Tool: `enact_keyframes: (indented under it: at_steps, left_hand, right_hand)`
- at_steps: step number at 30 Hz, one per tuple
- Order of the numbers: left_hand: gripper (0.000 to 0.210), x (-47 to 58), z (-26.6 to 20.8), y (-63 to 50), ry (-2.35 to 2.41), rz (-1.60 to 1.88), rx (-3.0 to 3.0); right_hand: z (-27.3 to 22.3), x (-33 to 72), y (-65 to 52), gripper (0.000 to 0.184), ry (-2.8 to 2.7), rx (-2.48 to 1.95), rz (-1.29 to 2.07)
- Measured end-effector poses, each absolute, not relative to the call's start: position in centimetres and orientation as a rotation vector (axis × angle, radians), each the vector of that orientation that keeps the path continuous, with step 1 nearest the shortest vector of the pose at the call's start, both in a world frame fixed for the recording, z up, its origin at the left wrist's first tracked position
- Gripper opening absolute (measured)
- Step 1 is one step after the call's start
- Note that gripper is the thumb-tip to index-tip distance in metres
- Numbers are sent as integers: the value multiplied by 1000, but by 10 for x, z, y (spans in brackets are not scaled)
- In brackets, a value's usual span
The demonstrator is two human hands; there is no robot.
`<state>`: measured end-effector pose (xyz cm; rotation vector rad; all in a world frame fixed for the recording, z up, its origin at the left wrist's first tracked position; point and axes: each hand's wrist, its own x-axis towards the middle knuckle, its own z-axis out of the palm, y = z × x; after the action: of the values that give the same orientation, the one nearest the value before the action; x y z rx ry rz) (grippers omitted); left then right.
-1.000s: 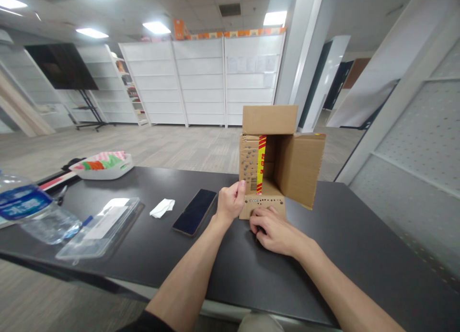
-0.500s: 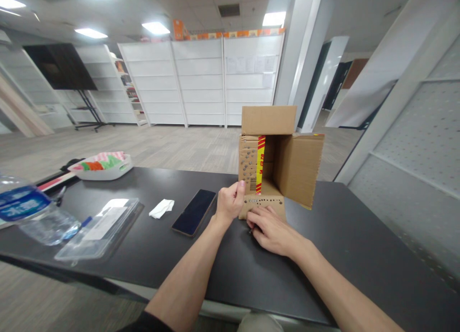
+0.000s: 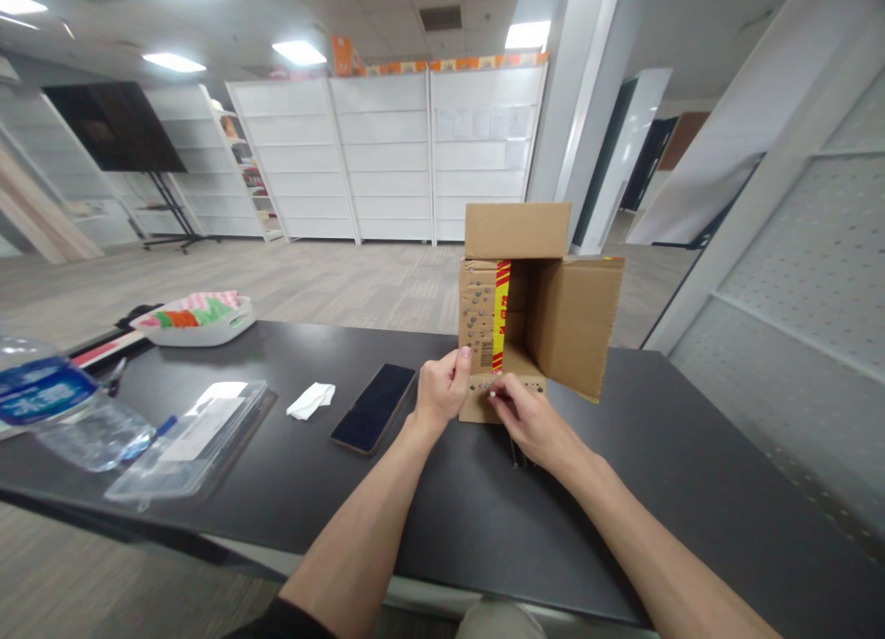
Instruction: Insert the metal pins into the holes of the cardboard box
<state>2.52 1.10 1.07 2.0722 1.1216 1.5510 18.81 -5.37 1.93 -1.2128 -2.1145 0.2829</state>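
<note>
An open cardboard box (image 3: 579, 316) lies on its side, its opening facing me. Several grey nail heads dot its left flap (image 3: 477, 321), beside a red and yellow tape strip. My left hand (image 3: 442, 387) is closed at that flap's lower left edge, thumb up, gripping the cardboard. Over the lower flap (image 3: 474, 408), which has a row of small holes and a few nail heads, my right hand (image 3: 532, 420) pinches a nail (image 3: 492, 395) by its bright head. Thin metal nails (image 3: 515, 455) hang below the right palm, partly hidden by the fingers.
On the black table (image 3: 442, 519), a phone (image 3: 374, 408), a folded white tissue (image 3: 311, 400), a clear plastic case (image 3: 194, 441) and a water bottle (image 3: 62, 404) lie left of my hands. Farther back is a white basket (image 3: 200, 335) with cloth.
My right hand has risen from low at the lower flap's front edge to its row of holes, with a nail head showing at the fingertips. My left hand and the box have stayed put.
</note>
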Motion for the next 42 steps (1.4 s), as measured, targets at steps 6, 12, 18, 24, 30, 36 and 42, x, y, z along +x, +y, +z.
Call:
enact_keyframes:
  at_steps: [6, 12, 18, 24, 30, 36, 42]
  left_hand:
    - [45, 25, 12, 9, 1133, 1542, 2070]
    - [47, 25, 14, 8, 1143, 1541, 2070]
    - [47, 25, 13, 9, 1139, 1524, 2069]
    - [45, 25, 12, 10, 1130, 1543, 2080]
    - [46, 25, 14, 9, 1135, 1558, 2087]
    - [45, 26, 14, 8, 1128, 1561, 2074]
    - [43, 25, 13, 9, 1135, 1549, 2079]
  right_hand:
    - [19, 190, -51, 12, -2019, -1284, 331]
    - [11, 194, -46, 12, -1979, -1259, 286]
    - [15, 193, -47, 14, -1950, -1243, 212]
    - [20, 194, -48, 18, -1920, -1262, 225]
    - [17, 196, -45, 17, -1896, -1270, 218]
    - [15, 197, -45, 16, -1881, -1300, 194]
    - [14, 198, -45, 15, -1890, -1328, 162]
